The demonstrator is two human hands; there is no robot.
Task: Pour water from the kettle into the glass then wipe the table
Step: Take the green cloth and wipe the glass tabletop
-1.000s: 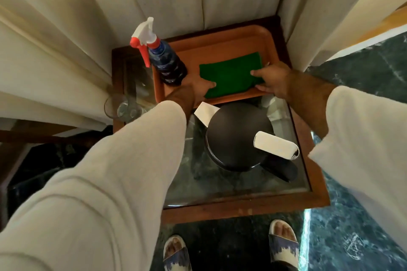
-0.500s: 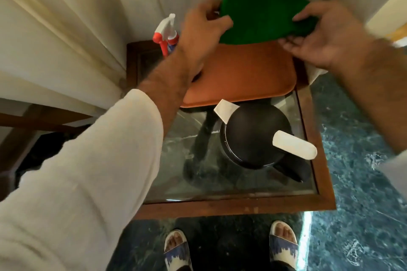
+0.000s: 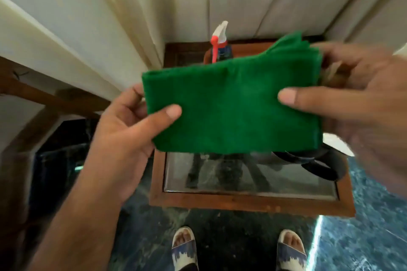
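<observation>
A folded green cloth [image 3: 231,103] is held up in the air above the small glass-topped table [image 3: 242,200]. My left hand [image 3: 130,125] pinches its left edge, thumb on the front. My right hand [image 3: 352,103] grips its right side, thumb across the front, and looks blurred. Under the cloth only the lower rim and handle of the black kettle [image 3: 317,163] show at the table's right. The glass is not in view.
A spray bottle [image 3: 220,44] with a red trigger stands at the table's back, partly behind the cloth. Cream curtains [image 3: 110,28] hang close behind and to the left. A wooden frame [image 3: 33,94] is at left. My sandalled feet [image 3: 237,248] stand on dark marble floor.
Both hands lifted the green cloth off the orange tray and brought it nearer to the camera; it now covers the tray and most of the kettle.
</observation>
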